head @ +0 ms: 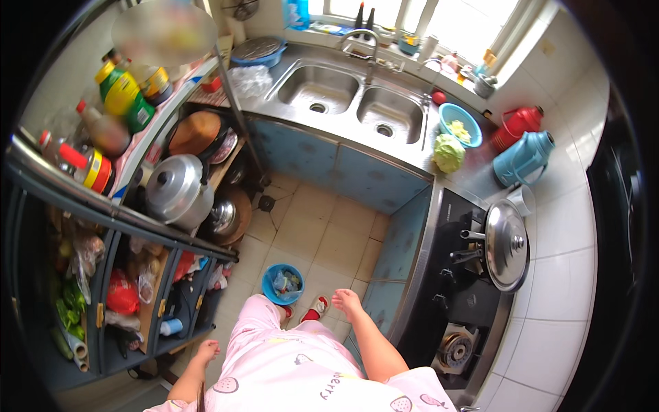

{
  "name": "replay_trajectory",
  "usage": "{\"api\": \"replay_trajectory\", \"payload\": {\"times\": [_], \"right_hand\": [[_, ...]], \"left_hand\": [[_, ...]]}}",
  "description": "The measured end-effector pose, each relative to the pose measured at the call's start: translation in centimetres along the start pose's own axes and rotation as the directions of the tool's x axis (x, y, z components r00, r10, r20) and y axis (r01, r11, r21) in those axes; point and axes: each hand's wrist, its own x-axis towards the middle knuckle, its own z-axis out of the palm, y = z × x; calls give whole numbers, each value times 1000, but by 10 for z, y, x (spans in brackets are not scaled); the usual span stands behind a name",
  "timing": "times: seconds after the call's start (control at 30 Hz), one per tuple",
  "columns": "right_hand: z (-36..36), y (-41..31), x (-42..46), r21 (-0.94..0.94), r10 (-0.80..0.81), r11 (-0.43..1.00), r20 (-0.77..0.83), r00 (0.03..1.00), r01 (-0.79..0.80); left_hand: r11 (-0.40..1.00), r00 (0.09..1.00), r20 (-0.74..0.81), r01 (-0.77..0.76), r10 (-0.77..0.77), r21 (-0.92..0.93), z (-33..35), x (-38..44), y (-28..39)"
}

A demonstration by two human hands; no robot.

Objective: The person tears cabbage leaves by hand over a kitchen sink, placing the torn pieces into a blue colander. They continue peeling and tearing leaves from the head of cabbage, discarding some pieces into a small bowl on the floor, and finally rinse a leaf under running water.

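My right hand (347,303) hangs above the tiled floor, just right of my slippered foot (315,309), and holds nothing; its fingers are slightly bent and apart. At the lower left, my left hand (208,351) is beside my leg, near the dark shelf unit, with its fingers curled; whether it holds something is unclear. A blue plastic bin (266,293) with bagged waste stands on the floor by my feet. Ahead, a double steel sink (355,110) is set in the counter. Right of it sit a green cabbage (449,153) and a blue basin (476,123) with leaf pieces.
A black gas hob (455,298) with a lidded pan (507,242) runs along the right. Red (515,129) and blue (520,157) thermos flasks stand in the corner. At left, shelves hold an aluminium pot (177,193), sauce bottles and bagged vegetables. Blue cabinets (381,177) edge the floor.
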Motion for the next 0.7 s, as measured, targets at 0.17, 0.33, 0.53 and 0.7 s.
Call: {"api": "replay_trajectory", "payload": {"times": [0.17, 0.33, 0.53, 0.7], "right_hand": [[-30, 4, -1, 128, -3, 992, -74, 997, 13], [-57, 10, 1, 215, 39, 977, -160, 986, -4], [-45, -38, 23, 236, 39, 972, -203, 978, 10], [-18, -125, 65, 284, 10, 957, -232, 973, 58]], "left_hand": [[997, 999, -4, -52, 52, 59, 7, 10, 66], [983, 982, 68, -177, 173, 52, 24, 31, 148], [964, 958, 180, -244, 223, 107, 40, 89, 248], [941, 934, 293, -270, 204, 205, 42, 150, 332]]}}
